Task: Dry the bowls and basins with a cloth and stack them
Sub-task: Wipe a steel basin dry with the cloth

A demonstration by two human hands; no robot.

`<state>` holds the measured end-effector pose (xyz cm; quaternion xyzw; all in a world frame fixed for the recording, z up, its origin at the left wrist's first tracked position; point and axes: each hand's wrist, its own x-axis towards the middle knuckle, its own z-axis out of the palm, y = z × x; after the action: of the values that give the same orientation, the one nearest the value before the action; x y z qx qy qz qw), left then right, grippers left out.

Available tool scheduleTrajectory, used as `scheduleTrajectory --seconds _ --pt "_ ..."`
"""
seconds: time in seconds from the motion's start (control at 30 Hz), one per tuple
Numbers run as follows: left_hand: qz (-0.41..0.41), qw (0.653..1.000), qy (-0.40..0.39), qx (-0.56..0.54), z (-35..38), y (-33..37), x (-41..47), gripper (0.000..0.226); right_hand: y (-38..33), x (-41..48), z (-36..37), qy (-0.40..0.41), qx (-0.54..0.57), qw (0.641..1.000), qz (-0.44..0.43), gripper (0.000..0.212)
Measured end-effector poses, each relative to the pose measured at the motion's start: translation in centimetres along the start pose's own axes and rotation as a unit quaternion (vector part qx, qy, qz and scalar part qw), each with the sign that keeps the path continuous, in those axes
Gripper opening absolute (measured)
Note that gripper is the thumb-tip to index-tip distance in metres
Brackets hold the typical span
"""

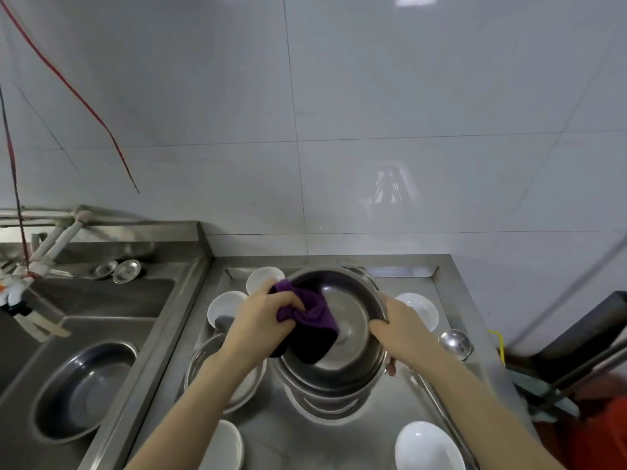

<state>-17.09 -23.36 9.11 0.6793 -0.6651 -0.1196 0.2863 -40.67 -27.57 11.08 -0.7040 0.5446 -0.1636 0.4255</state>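
Near edge: a white bowl [428, 447] on the right and a second white bowl [225, 446] on the left rest on the steel surface [305, 442], apart from the work.
Stack: nested basins [322, 400] sit mid-surface, directly under the one being held.
Sink: to the left, the sink [112, 310] holds one more dark basin [84, 385].
Task's thing: the steel basin [353, 337] is held over the stack, tilted with its mouth towards the person.
Right hand: the right hand [398, 329] has its fingers hooked over the right rim, grasping the basin and steadying it.
Left hand: the left hand [261, 320] has its fingers clenched round the bunched purple cloth [307, 312], which presses on the inner left wall.
Step in hand: drying the inside of this basin, by the look of it; stacking has not come yet.
Next move: probably sweep the cloth round the rest of the wall and the bottom while the right hand turns the rim, then lower the basin squarely into the stack.
Farther back: three more white bowls [418, 310] stand round the basin, with a small shiny steel bowl [455, 344] on the right.
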Motion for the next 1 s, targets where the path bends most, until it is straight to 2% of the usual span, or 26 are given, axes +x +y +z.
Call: scheduleTrajectory --seconds 0.1,0.17,0.33,0.4,0.43,0.5,0.6,0.67,0.77,0.83,0.9,1.0 --pt "-0.062 0.987 0.131 -0.067 1.0 0.9 -0.6 0.029 -0.1 0.0 1.6 0.080 0.075 0.994 0.006 0.045" --pt "-0.118 0.970 0.174 -0.122 1.9 1.2 -1.4 0.031 -0.3 -0.2 2.6 0.110 0.161 0.981 0.017 0.049" --pt "-0.299 0.896 0.188 -0.270 5.3 2.9 -3.8 0.029 -1.0 -0.4 5.3 0.188 0.252 0.948 0.047 0.056" --pt "-0.338 0.868 0.176 -0.317 5.8 3.3 -4.3 0.028 -0.8 -0.6 6.2 0.187 0.224 0.955 0.044 0.054" --pt "-0.345 0.869 0.163 -0.314 5.7 3.0 -4.2 0.027 -0.7 -0.8 6.1 0.171 0.199 0.964 0.038 0.055" --pt "-0.315 0.905 0.135 -0.251 5.0 2.0 -4.0 0.028 -0.6 -0.8 5.0 0.137 0.152 0.978 0.030 0.055" --pt "-0.216 0.957 0.087 -0.175 3.2 1.1 -3.2 0.032 -1.0 -0.6 1.7 0.070 0.080 0.994 0.018 0.058" --pt "-0.140 0.981 0.043 -0.123 2.2 0.6 -2.5 0.033 -1.6 -0.3 -0.6 0.006 0.009 1.000 0.008 0.049" --pt "0.005 0.998 -0.045 -0.045 1.2 0.5 -1.4 0.034 -2.6 0.5 -2.8 -0.143 -0.124 0.982 0.021 0.027" --pt "0.078 0.992 -0.097 -0.004 1.2 0.9 -1.0 0.032 -3.0 1.1 -3.3 -0.202 -0.182 0.962 0.033 0.024" --pt "0.085 0.991 -0.100 0.002 1.1 1.1 -0.9 0.030 -3.0 1.6 -3.2 -0.203 -0.189 0.960 0.022 0.019" --pt "0.044 0.997 -0.063 0.002 0.9 0.9 -0.7 0.030 -1.8 1.7 -1.9 -0.106 -0.161 0.981 -0.030 0.021"
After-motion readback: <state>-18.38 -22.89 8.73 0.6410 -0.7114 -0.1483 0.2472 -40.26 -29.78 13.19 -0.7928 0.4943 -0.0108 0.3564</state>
